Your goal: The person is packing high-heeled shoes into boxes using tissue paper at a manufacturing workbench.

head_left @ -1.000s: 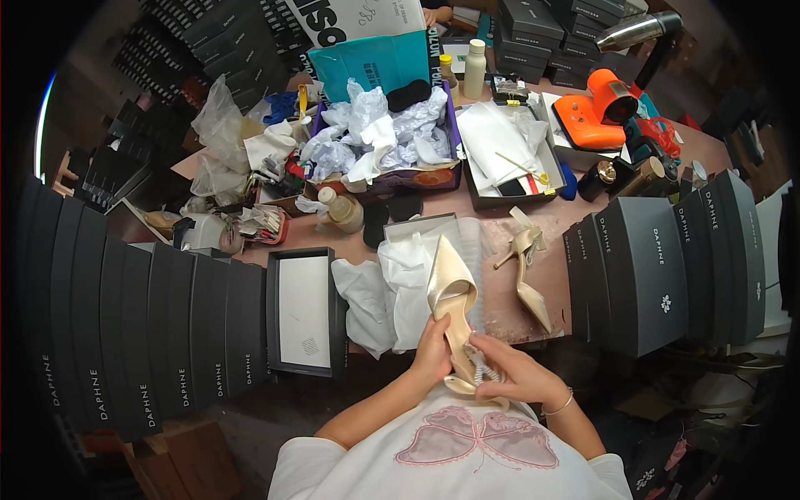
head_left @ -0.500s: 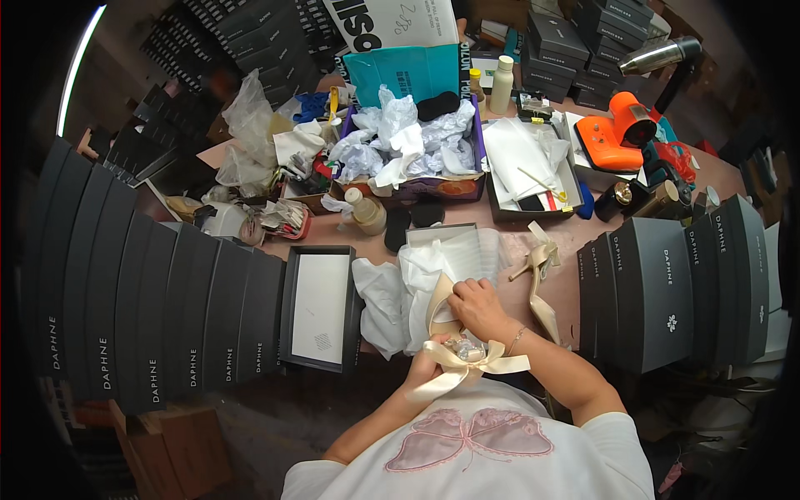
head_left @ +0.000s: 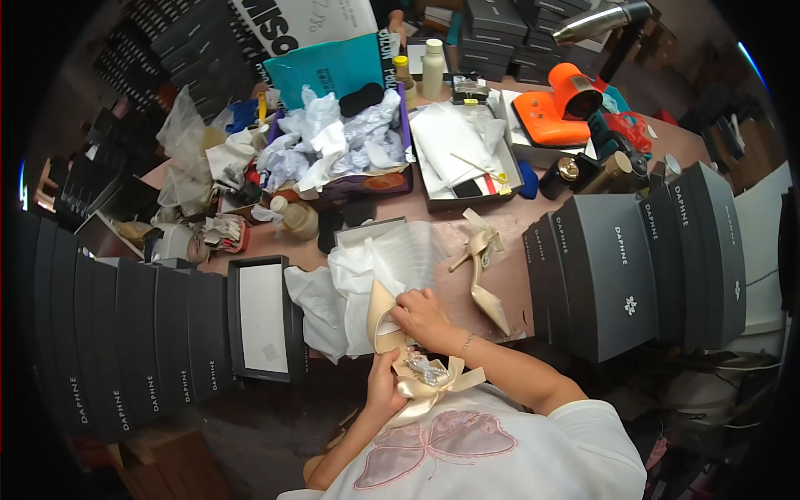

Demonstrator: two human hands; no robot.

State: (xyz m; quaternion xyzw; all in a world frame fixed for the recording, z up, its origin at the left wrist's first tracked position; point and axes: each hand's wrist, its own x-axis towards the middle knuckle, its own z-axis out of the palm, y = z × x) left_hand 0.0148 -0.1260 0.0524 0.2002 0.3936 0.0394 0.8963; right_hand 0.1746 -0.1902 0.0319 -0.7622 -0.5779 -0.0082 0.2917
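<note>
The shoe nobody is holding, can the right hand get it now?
Probably yes: the loose shoe lies close to the right hand, and nothing seems to stand between them. But that hand is busy at the held shoe, so it must leave that first.

Your left hand [head_left: 384, 387] is covering part of the pale shoe [head_left: 386, 342], your right hand [head_left: 427, 318] is hiding its own fingertips at the shoe's opening, and the picture's edges are cutting off the white board [head_left: 317, 23] above and your white shirt [head_left: 508, 460] below.
</note>
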